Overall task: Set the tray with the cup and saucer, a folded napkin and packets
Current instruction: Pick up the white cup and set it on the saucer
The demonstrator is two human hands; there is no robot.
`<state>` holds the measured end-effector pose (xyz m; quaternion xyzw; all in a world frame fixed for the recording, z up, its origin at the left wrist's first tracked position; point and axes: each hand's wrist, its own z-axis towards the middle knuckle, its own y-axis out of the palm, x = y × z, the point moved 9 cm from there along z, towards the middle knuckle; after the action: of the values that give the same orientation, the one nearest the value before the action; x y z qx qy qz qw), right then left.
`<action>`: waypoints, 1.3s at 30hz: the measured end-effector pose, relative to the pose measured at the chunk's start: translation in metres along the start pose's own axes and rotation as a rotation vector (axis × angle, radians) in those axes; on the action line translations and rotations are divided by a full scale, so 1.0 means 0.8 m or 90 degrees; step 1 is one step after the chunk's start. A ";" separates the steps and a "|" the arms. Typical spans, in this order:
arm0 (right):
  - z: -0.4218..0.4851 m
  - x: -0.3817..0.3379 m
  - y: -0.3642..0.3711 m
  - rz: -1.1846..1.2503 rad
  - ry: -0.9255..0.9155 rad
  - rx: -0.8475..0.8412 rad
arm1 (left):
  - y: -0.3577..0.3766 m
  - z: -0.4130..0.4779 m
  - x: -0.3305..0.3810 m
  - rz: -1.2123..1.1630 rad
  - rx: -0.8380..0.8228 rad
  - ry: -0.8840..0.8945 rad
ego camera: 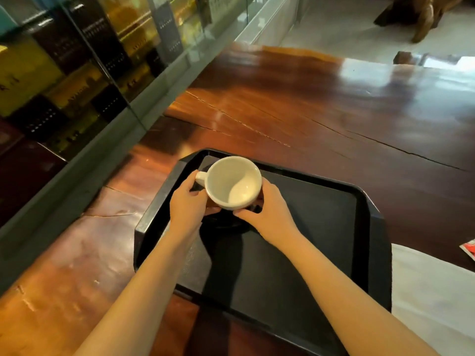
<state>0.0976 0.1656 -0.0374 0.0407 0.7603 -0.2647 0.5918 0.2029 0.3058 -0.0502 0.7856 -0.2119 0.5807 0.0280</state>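
Observation:
A white cup stands on a dark saucer, over the far left corner of the black tray. Its handle points left. My left hand grips the saucer's left edge, thumb by the handle. On the other side my right hand holds the saucer's right edge, fingers against the cup's base. The saucer is mostly hidden under the cup and my hands. I cannot tell if it touches the tray. A white napkin lies right of the tray, and a red and white packet shows at the right edge.
The tray lies on a glossy dark wooden table. A glass display case with dark and yellow boxes runs along the left. The table's far edge meets a pale floor at the upper right.

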 end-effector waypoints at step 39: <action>-0.015 -0.014 0.000 -0.079 0.160 -0.067 | -0.037 -0.018 -0.006 -0.018 0.044 -0.092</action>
<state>0.0904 0.1737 -0.0247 -0.0051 0.8424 -0.2532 0.4756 0.1996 0.3386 -0.0437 0.8287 -0.1820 0.5292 -0.0060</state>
